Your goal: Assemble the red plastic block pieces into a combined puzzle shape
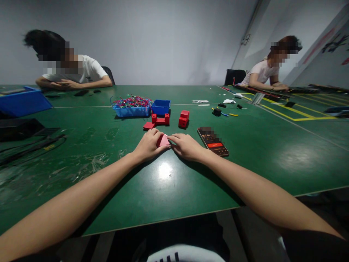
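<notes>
Just above the table in front of me, my left hand (152, 144) is closed around a small pink flat-sided piece (163, 141), thumb along its near edge. It may be a pad or a block; I cannot tell. My right hand (186, 145) meets its right edge with thumb and fingertips pinched there. Small white spots show at that edge. Behind my left fingers lies a flat red block (149, 126). Beyond stand a red U-shaped bracket (160, 119) and an upright red block-like part (184, 119).
A light-blue bin of coloured wires (132, 111) and a blue bin (161, 107) stand behind. A phone (213, 141) lies right of my hands, with pliers (229, 114) farther back. Black cables (35, 142) lie left. Two people sit across the green table (163, 189).
</notes>
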`<move>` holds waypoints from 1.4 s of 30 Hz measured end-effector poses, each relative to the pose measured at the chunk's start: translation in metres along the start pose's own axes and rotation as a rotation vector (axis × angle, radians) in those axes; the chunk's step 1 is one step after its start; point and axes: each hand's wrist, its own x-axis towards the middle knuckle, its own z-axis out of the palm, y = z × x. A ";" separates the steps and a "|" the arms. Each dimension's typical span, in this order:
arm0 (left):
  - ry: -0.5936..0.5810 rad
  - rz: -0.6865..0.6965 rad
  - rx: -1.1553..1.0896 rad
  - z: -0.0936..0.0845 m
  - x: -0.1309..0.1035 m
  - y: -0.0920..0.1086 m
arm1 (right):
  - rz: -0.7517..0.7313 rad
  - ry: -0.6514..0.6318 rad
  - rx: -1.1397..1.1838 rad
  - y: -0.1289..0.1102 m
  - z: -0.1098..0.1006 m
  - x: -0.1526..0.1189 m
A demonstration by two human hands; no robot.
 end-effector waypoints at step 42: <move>0.106 0.027 -0.092 0.005 -0.005 0.018 | 0.252 0.282 1.151 -0.020 0.003 0.007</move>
